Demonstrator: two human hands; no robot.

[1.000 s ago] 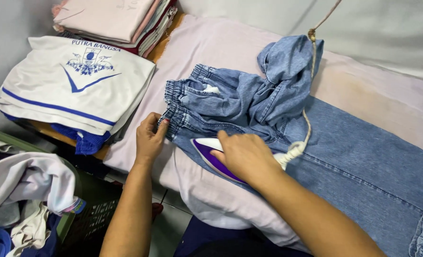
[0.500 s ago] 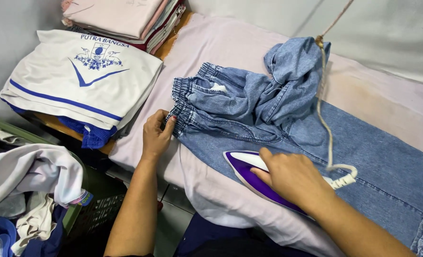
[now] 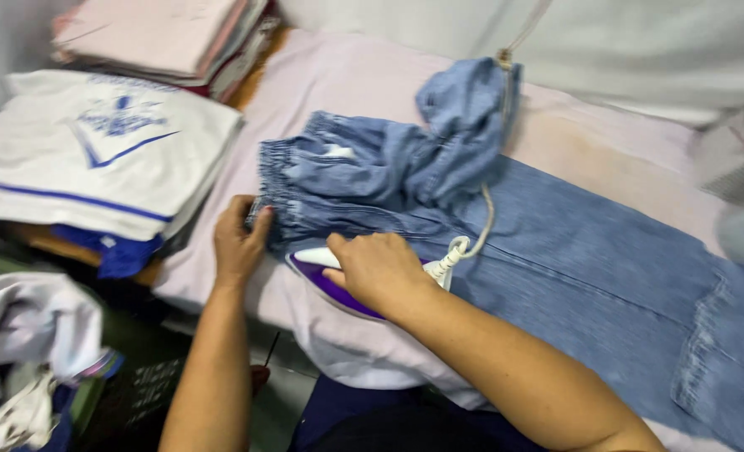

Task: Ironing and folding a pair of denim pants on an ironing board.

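Blue denim jeans (image 3: 590, 276) lie across a pink padded ironing surface (image 3: 372, 92), one leg flat, the upper part bunched near the elastic waistband (image 3: 305, 176). My right hand (image 3: 378, 272) grips a purple and white iron (image 3: 326, 272) pressed on the denim just below the waistband. Its pale cord (image 3: 481, 222) runs up over the bunched fabric. My left hand (image 3: 238, 238) pinches the waistband's left edge and holds it down against the board.
A folded white shirt with blue trim (image 3: 96, 159) sits on a stack at the left. Folded pink and white garments (image 3: 163, 33) are piled at the back left. Loose clothes (image 3: 29, 351) hang in a heap at the lower left.
The iron and my right hand slid back left along the jeans toward the waistband, after moving right half a second earlier. My left hand stays on the waistband edge. The camera has moved closer.
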